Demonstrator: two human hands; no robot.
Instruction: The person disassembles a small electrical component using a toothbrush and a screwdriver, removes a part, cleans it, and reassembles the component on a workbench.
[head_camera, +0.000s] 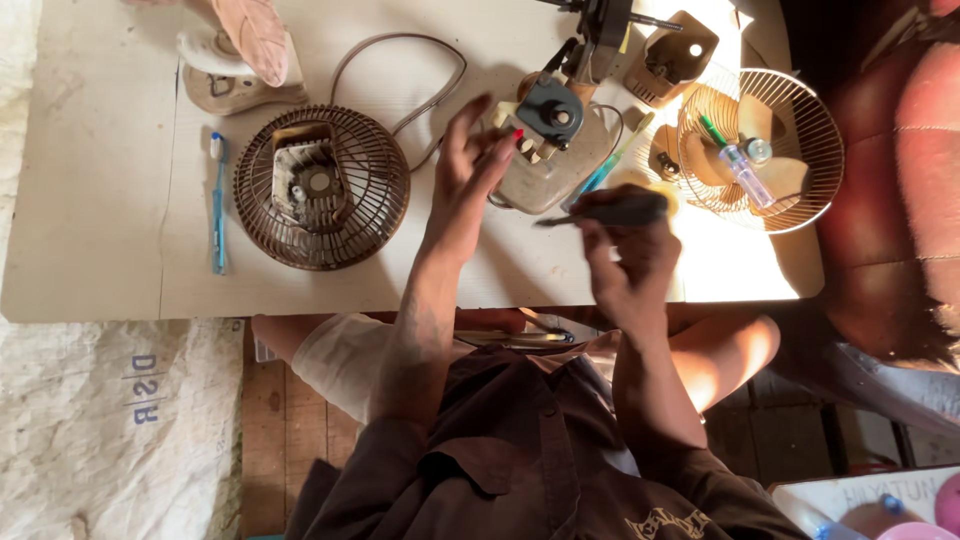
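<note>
My left hand (468, 170) reaches over the pale table, fingers spread, its fingertips touching the cream fan motor housing (545, 165) with its dark round motor part (550, 112) on top. My right hand (628, 255) is closed around a dark-handled tool (608, 211) whose tip points left, toward the housing. A grey cable (400, 75) loops from the housing across the table.
A rusty wire fan guard (322, 188) with a motor bracket lies at the left, a blue toothbrush (218, 200) beside it. Another guard (762, 150) holding fan blades and a small bottle sits at the right. A brown fan part (672, 55) and a beige base (235, 80) lie at the back.
</note>
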